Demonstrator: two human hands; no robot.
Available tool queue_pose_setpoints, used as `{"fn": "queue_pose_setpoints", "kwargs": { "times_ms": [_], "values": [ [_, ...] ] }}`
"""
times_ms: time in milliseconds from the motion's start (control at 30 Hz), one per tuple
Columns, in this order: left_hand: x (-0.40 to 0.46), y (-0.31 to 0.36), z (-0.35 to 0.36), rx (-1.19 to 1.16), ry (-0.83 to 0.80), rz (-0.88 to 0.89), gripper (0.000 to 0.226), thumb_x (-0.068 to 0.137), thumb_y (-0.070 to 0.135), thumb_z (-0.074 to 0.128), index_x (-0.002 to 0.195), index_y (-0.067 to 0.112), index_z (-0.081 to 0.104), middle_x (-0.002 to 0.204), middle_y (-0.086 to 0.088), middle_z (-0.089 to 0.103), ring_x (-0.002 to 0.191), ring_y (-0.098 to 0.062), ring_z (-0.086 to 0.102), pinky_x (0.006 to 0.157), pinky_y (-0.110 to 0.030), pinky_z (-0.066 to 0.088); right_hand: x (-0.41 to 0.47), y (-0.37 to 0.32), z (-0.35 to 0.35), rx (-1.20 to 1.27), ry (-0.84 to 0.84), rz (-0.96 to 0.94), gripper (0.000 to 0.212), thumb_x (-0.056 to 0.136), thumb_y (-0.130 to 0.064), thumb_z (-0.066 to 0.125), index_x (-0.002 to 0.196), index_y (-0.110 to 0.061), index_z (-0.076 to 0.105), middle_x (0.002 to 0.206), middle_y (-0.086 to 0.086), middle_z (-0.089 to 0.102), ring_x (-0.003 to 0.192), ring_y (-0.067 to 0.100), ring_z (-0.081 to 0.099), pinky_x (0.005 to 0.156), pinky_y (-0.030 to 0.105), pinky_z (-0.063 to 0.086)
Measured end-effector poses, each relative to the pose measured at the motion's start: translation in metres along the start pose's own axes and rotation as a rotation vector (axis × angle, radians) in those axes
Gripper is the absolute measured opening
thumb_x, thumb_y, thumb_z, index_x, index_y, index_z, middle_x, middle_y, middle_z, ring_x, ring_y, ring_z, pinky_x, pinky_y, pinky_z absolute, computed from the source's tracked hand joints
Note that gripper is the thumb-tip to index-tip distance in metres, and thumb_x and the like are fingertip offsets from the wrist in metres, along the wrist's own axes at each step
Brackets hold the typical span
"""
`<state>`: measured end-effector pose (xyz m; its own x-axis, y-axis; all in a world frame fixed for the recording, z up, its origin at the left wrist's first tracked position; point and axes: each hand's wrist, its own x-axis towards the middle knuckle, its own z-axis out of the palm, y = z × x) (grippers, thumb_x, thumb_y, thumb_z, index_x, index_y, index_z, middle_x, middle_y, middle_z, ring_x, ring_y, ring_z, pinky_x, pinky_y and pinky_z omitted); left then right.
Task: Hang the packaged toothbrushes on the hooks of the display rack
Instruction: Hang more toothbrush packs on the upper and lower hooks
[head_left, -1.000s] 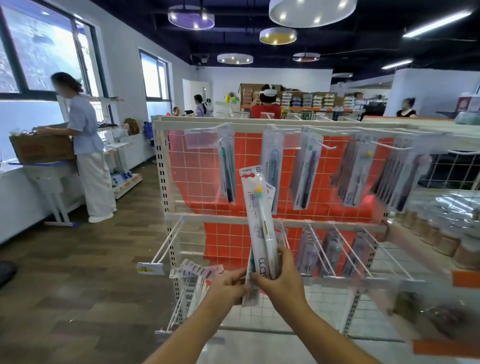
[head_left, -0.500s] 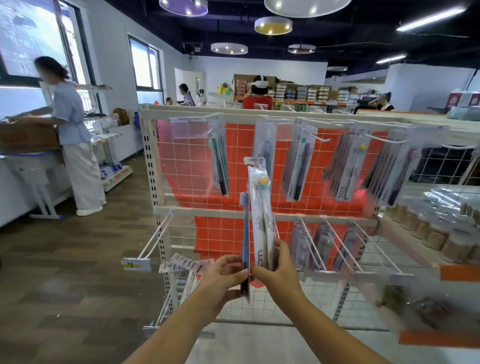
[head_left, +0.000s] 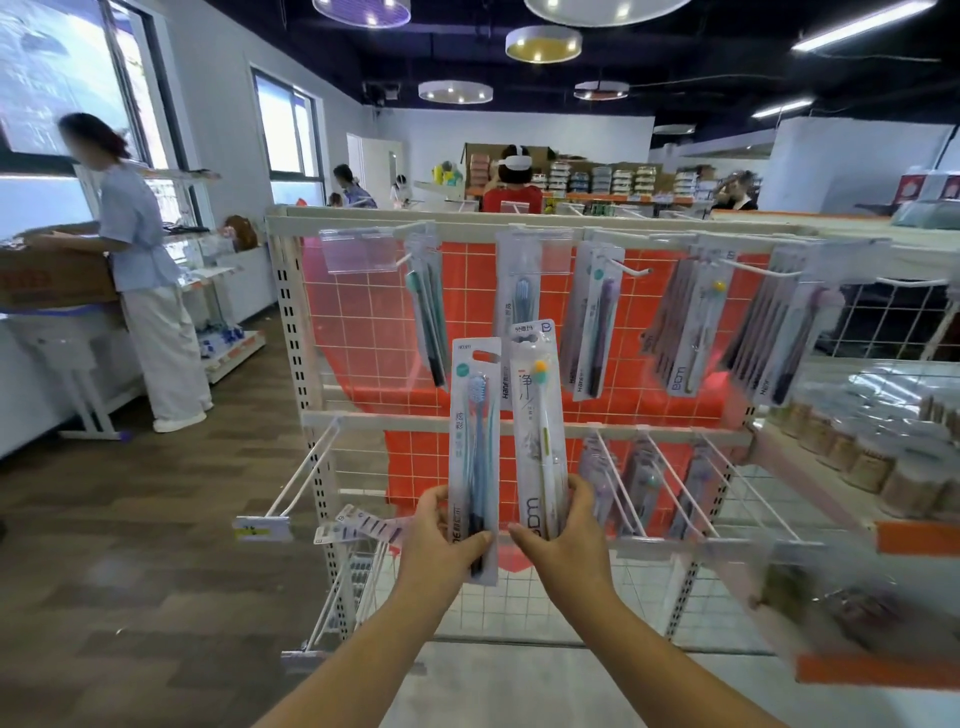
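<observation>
My left hand is pinching the blue toothbrush pack at its bottom, my right hand pinching the white one, both upright before the rack. Light, bendy cards I'd guess, so gripping low frees the hang holes.
</observation>
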<state>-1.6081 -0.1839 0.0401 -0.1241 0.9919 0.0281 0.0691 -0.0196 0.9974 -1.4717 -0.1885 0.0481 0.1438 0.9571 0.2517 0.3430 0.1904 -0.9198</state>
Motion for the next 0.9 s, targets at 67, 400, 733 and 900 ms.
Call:
{"fn": "queue_pose_setpoints", "kwargs": {
  "times_ms": [67,400,733,900],
  "values": [
    [0.002,-0.002,-0.001,0.072,0.030,0.031,0.052,0.075,0.002,0.073,0.112,0.025,0.045,0.105,0.000,0.060,0.097,-0.018,0.061,0.085,-0.037,0.054,0.001,0.003,-0.002,0.002,0.010,-0.007,0.070,0.076,-0.012,0.075,0.132,-0.017,0.032,0.096,-0.021,0.048,0.082,-0.005,0.055,0.065,0.001,0.046],
    [-0.002,0.005,0.026,0.140,0.115,0.160,0.051,0.079,0.004,0.071,0.110,0.030,0.040,0.091,0.016,0.053,0.082,-0.002,0.056,0.061,-0.009,0.047,0.006,0.019,-0.031,0.025,0.000,-0.010,0.064,0.078,-0.010,0.073,0.125,-0.025,0.032,0.104,-0.014,0.052,0.094,0.005,0.057,0.083,0.016,0.049],
    [-0.007,0.000,0.067,0.058,0.157,0.117,0.052,0.078,0.006,0.071,0.114,0.029,0.042,0.098,0.008,0.058,0.089,-0.008,0.059,0.069,-0.018,0.051,0.007,0.035,-0.059,0.001,-0.044,-0.005,0.069,0.078,-0.011,0.074,0.131,-0.019,0.032,0.097,-0.018,0.049,0.085,-0.002,0.054,0.076,0.010,0.046],
    [-0.006,-0.008,0.073,0.072,0.144,0.082,0.052,0.078,0.007,0.071,0.119,0.025,0.044,0.100,0.007,0.058,0.091,-0.009,0.060,0.072,-0.022,0.053,0.006,0.043,-0.060,0.011,-0.040,-0.015,0.063,0.075,-0.008,0.076,0.114,-0.030,0.031,0.097,-0.014,0.053,0.086,-0.001,0.059,0.065,0.006,0.048]
  ]
}}
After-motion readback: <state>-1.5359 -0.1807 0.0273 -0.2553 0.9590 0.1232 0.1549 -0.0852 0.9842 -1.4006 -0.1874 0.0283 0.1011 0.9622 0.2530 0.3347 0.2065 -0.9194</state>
